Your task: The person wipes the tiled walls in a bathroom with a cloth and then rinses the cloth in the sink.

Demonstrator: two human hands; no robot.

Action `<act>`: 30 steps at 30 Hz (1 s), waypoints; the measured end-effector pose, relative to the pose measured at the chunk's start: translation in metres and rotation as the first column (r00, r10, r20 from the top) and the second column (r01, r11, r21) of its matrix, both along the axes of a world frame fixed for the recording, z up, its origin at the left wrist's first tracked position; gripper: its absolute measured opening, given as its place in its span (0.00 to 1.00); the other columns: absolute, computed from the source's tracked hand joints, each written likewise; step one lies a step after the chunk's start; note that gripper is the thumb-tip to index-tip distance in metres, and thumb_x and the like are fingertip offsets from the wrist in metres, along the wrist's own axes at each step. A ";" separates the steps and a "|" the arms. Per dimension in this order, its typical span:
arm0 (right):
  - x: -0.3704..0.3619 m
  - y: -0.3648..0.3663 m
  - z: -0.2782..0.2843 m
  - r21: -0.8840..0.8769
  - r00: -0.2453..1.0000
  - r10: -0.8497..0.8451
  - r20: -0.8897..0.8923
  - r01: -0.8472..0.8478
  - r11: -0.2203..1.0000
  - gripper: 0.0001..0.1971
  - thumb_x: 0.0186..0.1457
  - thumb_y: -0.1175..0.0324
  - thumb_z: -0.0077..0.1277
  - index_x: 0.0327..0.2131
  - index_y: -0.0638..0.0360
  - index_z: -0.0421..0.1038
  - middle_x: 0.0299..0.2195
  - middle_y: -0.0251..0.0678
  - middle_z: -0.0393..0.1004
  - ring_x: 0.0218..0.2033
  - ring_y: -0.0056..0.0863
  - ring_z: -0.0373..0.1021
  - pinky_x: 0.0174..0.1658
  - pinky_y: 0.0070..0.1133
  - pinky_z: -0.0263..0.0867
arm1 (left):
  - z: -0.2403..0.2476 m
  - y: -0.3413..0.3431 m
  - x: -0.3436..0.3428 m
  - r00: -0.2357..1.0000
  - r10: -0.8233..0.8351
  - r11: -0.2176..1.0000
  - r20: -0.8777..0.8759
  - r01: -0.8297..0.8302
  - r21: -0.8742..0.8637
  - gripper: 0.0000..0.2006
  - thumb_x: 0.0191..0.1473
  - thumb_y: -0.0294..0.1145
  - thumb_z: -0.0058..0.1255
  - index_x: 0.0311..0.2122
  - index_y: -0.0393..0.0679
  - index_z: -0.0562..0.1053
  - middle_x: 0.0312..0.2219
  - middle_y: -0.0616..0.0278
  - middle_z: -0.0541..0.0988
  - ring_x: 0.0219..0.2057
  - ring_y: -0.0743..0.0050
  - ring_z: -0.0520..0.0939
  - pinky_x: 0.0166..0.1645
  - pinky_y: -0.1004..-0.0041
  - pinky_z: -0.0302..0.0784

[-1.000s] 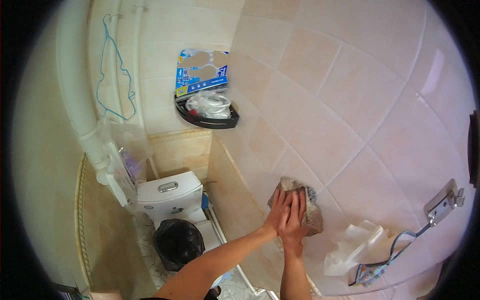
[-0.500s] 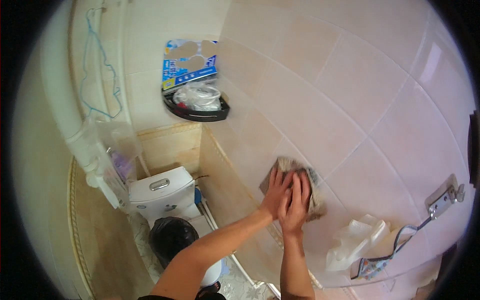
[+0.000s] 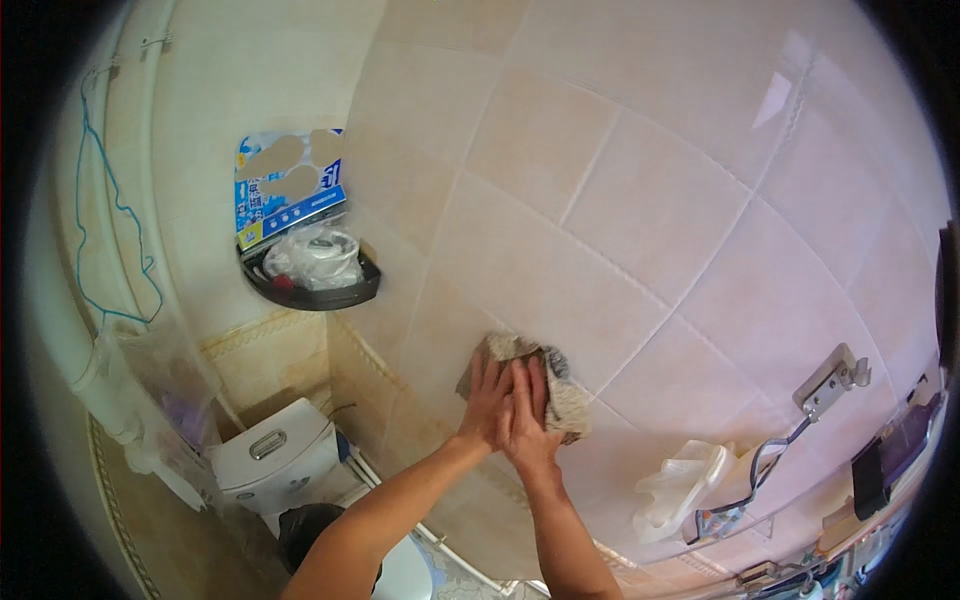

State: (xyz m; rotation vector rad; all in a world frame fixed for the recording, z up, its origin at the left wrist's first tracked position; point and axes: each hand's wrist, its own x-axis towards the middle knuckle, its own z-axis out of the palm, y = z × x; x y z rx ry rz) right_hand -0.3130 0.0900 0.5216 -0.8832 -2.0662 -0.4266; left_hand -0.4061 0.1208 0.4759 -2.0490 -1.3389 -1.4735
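A rumpled brown and grey cloth point(image 3: 570, 408) is pressed against the pale tiled wall point(image 3: 545, 265). My left hand point(image 3: 484, 408) covers its left part with fingers stretched along it. Close against it, my right hand point(image 3: 530, 425) holds the cloth's middle to the tiles, its fingers pointing up the wall. The two hands touch and partly overlap. Cloth edges show above the fingertips and to the right; the rest is hidden under the hands.
A black corner shelf point(image 3: 310, 298) holds a plastic-wrapped white item and a blue package point(image 3: 262, 203). The toilet tank point(image 3: 270, 450) and a black bag point(image 3: 305, 530) are lower left. At right, a metal hook point(image 3: 832, 383) carries a strap beside crumpled white paper point(image 3: 690, 485).
My view has turned to the right, bringing in purple and dark items at lower right. Both hands stay on the cloth, which sits slightly higher relative to the tile joints.
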 end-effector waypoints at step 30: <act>-0.073 0.051 0.186 0.389 0.981 -0.120 0.155 0.051 0.920 0.23 0.61 0.58 0.34 0.55 0.58 0.61 0.61 0.40 0.54 0.64 0.45 0.45 0.62 0.40 0.40 | 0.163 0.047 -0.065 0.970 0.215 0.954 0.114 -0.234 0.186 0.32 0.57 0.42 0.37 0.63 0.40 0.49 0.63 0.47 0.48 0.63 0.39 0.46 0.64 0.43 0.40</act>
